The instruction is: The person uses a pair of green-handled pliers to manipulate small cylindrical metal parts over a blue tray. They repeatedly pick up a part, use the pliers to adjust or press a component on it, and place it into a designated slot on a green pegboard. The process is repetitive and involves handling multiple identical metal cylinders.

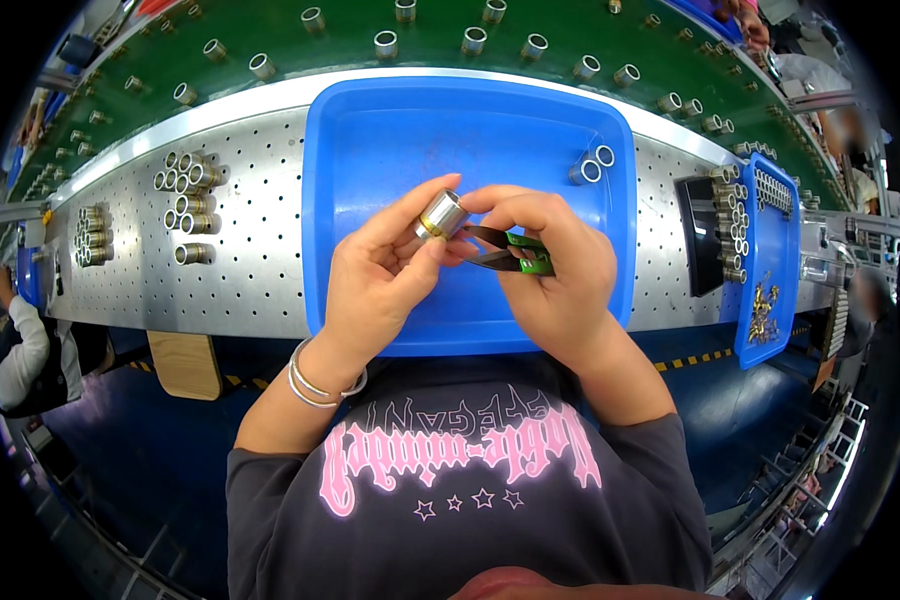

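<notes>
Head view: above blue tray (420, 125), gripping metal sleeve (444, 213) with left hand (375, 275), green-handled snips (530, 264) with right hand (570, 265); could nick fingers (410, 208) by slipping.

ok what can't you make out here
In the head view:
metal sleeve: underside faces away from the camera
green-handled tool: handle partly hidden by the right hand
brass-coloured pieces in the small blue tray: too small to identify
green belt: partly cut off by the top edge
</notes>
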Demonstrator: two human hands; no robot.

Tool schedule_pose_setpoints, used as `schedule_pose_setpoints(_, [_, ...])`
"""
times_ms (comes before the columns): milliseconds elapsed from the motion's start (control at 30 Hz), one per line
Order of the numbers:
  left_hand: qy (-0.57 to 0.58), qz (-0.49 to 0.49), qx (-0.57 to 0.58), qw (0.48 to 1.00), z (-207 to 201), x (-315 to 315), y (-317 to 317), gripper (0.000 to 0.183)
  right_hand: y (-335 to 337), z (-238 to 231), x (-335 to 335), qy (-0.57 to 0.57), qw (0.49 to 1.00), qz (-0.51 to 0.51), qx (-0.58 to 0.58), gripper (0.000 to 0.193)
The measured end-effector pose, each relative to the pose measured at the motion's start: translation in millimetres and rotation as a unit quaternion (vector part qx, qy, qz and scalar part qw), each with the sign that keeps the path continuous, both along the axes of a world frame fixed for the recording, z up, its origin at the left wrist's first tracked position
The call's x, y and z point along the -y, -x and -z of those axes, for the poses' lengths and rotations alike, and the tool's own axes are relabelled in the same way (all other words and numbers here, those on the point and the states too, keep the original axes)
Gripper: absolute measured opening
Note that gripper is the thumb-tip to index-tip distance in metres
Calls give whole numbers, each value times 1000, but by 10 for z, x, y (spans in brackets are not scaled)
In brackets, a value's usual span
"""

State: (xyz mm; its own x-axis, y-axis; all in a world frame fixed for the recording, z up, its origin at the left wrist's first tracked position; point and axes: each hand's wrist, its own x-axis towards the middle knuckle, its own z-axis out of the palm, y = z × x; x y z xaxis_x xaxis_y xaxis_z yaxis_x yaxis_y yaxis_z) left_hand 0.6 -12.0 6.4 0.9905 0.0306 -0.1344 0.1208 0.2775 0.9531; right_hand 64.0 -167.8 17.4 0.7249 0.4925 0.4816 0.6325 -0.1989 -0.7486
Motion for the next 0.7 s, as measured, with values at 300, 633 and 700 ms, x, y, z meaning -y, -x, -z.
schedule_pose_setpoints(300, [34,5,-7,999,-19,9,-10,43,-65,4,97,-24,998,34,-40,25])
schedule_pose_setpoints(633, [125,-59,-5,990,9,-6,-68,45,-36,-68,52,67,997,17,-23,19])
schedule_pose_setpoints(700, [136,-56,-4,989,9,-6,-48,46,-35,-11,47,76,996,23,-28,18])
